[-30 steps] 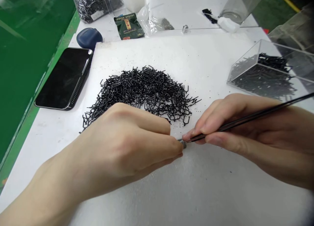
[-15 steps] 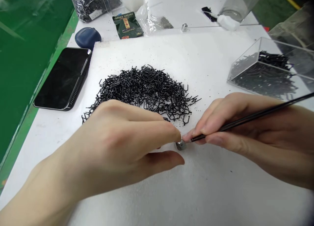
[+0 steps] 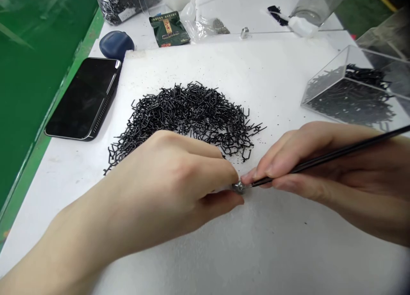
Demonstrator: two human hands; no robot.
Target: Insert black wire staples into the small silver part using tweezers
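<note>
Between the thumb and fingers of my left hand (image 3: 179, 188) is a small silvery metal piece (image 3: 238, 187), mostly hidden by the fingertips. My right hand (image 3: 314, 171) grips a thin black pen-like stick (image 3: 333, 159) whose fine tip meets the metal piece; I cannot tell the stick's exact kind. Beyond my left hand lies a curved heap of small bent black wire pieces (image 3: 185, 107), its near part covered by the hand.
A phone (image 3: 83, 98) and a dark blue rounded object (image 3: 116, 45) lie at left. A clear box (image 3: 352, 87) with black pieces stands at right. Behind are a green packet (image 3: 169, 28), a bag of black pieces (image 3: 117, 4), a small metal block (image 3: 244, 32) and a clear container (image 3: 315, 6).
My left thumb and fingers have closed around the metal piece, which stood more exposed before. The stick's tip stays at it. The whole view has shifted slightly.
</note>
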